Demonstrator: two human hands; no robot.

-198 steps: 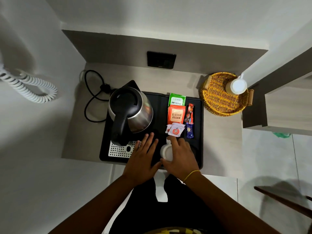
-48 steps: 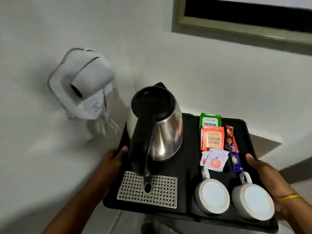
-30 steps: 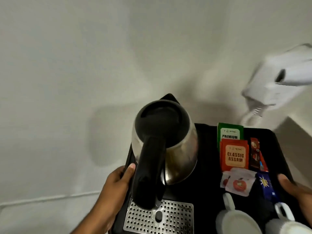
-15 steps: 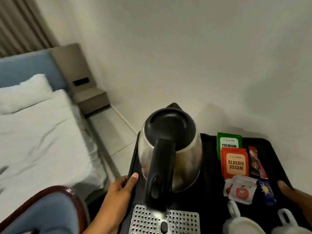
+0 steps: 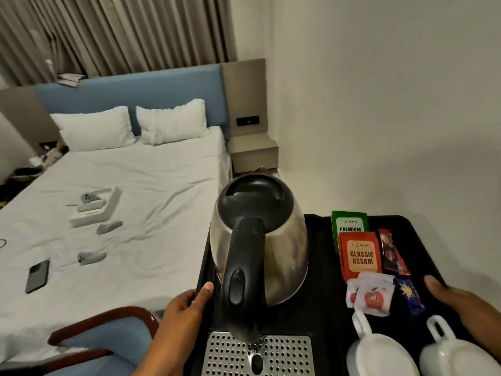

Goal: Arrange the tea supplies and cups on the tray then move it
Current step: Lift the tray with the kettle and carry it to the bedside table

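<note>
I carry the black tray (image 5: 321, 240) in the air, level, in front of me. My left hand (image 5: 180, 318) grips its left edge and my right hand (image 5: 458, 299) grips its right edge. On it stand a steel kettle (image 5: 260, 240) with a black handle, a perforated metal drip plate (image 5: 260, 354), and two white cups (image 5: 379, 354) (image 5: 458, 354) upside down at the front right. A green tea packet (image 5: 349, 222), an orange Assam packet (image 5: 360, 256), white sachets (image 5: 372, 294) and two stick sachets (image 5: 391, 252) lie in a column behind the cups.
A bed (image 5: 122, 213) with white sheets and two pillows fills the left; a phone (image 5: 38, 275), a white box (image 5: 95, 210) and small grey devices lie on it. A blue armchair (image 5: 95, 340) with a wooden arm is at the lower left. A bedside shelf (image 5: 253, 153) and white wall stand ahead.
The tray has left the counter and is held in both hands. I have turned away from the wall with the hair dryer; the bed and chair have come fully into view.
</note>
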